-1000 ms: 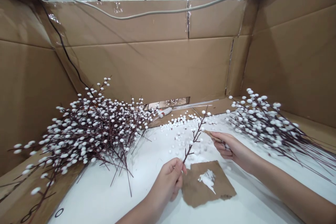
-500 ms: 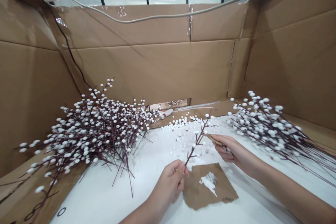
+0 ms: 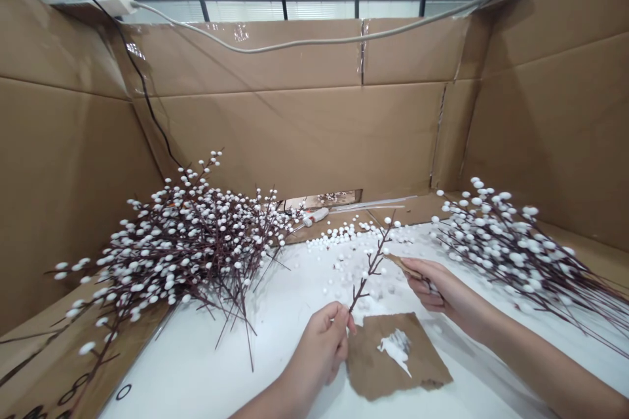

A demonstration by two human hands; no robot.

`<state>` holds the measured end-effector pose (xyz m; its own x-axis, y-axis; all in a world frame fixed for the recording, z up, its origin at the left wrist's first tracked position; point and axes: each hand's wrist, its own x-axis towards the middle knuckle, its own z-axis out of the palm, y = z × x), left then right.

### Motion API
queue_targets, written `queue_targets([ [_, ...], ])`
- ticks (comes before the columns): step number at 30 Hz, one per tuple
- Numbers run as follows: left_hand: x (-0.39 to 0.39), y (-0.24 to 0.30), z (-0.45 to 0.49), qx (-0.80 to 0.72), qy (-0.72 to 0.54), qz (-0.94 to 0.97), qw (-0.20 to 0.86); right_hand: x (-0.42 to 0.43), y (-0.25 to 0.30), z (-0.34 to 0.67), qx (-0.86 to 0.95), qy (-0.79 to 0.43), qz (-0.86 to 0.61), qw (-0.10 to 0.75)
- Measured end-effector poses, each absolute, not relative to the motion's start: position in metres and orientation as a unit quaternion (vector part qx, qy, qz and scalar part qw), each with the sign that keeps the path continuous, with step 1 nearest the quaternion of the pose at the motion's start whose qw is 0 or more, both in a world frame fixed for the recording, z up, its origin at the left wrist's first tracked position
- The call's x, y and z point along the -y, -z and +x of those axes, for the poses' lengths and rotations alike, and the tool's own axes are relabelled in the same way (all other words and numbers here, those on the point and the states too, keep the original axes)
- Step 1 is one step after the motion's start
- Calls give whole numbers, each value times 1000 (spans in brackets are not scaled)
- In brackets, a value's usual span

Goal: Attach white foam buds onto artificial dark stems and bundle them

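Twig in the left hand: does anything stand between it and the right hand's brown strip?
Nothing visible does. The left hand pinches the twig at its base; the brown strip in the right hand points at the twig's side. Loose white beads lie on the table beneath, not between.

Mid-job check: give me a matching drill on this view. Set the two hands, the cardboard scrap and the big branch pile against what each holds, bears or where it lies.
Things:
1. left hand
2. right hand
3. cardboard scrap
4. big branch pile

States:
A. bears a white smear
B. pinches the foot of a thin twig
C. lies at the left, by the cardboard wall
D. holds a brown strip beside the twig

Pairs: 1-B, 2-D, 3-A, 4-C.
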<state>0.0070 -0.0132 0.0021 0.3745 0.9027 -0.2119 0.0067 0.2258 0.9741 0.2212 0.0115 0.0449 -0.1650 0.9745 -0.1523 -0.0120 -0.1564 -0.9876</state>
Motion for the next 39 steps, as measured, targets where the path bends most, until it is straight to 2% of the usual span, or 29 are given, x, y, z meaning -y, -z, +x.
queue_targets([
  [9, 14, -3, 6, -436, -348, 512, 653, -18, -42, 225, 481, -554, -528, 427],
  [25, 12, -2, 5, -400, -342, 538, 658, -36, -37, 250, 439, -527, -514, 515],
  [33, 6, -8, -5, -390, -291, 466, 739, -29, -42, 244, 444, -548, -504, 499],
  [39, 4, -7, -5, -396, -289, 465, 737, -28, -41, 241, 450, -555, -503, 486],
])
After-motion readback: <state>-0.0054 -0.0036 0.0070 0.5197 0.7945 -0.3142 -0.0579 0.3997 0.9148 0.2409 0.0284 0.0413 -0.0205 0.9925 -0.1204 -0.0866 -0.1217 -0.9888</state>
